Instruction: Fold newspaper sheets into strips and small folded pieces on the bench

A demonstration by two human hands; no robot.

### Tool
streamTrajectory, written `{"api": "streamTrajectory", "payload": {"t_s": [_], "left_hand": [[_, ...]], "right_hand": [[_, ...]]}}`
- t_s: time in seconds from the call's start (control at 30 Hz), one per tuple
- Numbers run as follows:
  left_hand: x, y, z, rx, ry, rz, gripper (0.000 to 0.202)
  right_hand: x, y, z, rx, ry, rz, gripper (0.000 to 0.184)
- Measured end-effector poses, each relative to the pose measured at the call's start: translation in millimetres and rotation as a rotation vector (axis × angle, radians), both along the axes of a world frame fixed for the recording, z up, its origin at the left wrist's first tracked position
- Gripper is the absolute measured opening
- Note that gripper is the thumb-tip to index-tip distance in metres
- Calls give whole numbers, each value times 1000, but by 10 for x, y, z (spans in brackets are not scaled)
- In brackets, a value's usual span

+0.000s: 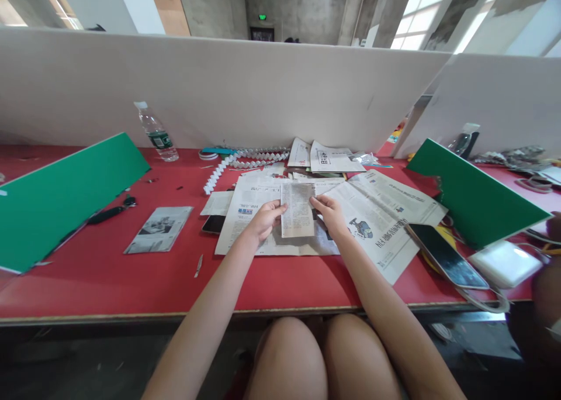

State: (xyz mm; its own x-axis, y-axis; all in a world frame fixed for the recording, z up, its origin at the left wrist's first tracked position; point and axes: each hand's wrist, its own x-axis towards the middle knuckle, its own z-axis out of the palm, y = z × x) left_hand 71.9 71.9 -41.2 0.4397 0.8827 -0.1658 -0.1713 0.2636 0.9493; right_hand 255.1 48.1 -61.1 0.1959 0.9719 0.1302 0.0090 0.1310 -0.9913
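Note:
A narrow strip of newspaper (298,210) stands upright between both hands, just above spread newspaper sheets (377,213) on the red table (131,271). My left hand (264,219) pinches the strip's left edge with closed fingers. At the strip's right edge, my right hand (329,213) grips it in the same way. A folded white paper chain (239,160) lies behind the sheets.
Green boards lean at the left (56,195) and right (473,195). A water bottle (156,132) stands by the grey partition. A newspaper clipping (160,229), black pen (105,214), phone (447,255) and white power bank (506,264) lie around.

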Motion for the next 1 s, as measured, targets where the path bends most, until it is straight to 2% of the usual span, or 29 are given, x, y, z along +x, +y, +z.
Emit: {"api": "streamTrajectory", "payload": {"t_s": [0.2, 0.37, 0.5, 0.63, 0.73, 0.87, 0.93, 1.0], "left_hand": [[-6, -53, 2, -90, 19, -119, 25], [23, -108, 30, -144, -35, -204, 33], [59, -118, 48, -138, -38, -153, 30], [64, -83, 46, -110, -45, -33, 30], [37, -28, -2, -22, 23, 82, 29], [27, 23, -83, 94, 106, 128, 29], [42, 28, -106, 96, 107, 118, 31], [61, 26, -110, 84, 85, 130, 31]], "right_hand": [[26, 25, 24, 80, 14, -71, 31], [25, 40, 31, 82, 50, -79, 31], [9, 23, 45, 57, 53, -68, 31], [-20, -36, 88, -58, 32, 58, 31], [-42, -59, 97, -77, -37, 123, 30], [-52, -34, 55, -18, -159, 9, 31], [-49, -15, 32, 13, -208, -43, 31], [-44, -3, 18, 9, -229, -27, 32]]}}
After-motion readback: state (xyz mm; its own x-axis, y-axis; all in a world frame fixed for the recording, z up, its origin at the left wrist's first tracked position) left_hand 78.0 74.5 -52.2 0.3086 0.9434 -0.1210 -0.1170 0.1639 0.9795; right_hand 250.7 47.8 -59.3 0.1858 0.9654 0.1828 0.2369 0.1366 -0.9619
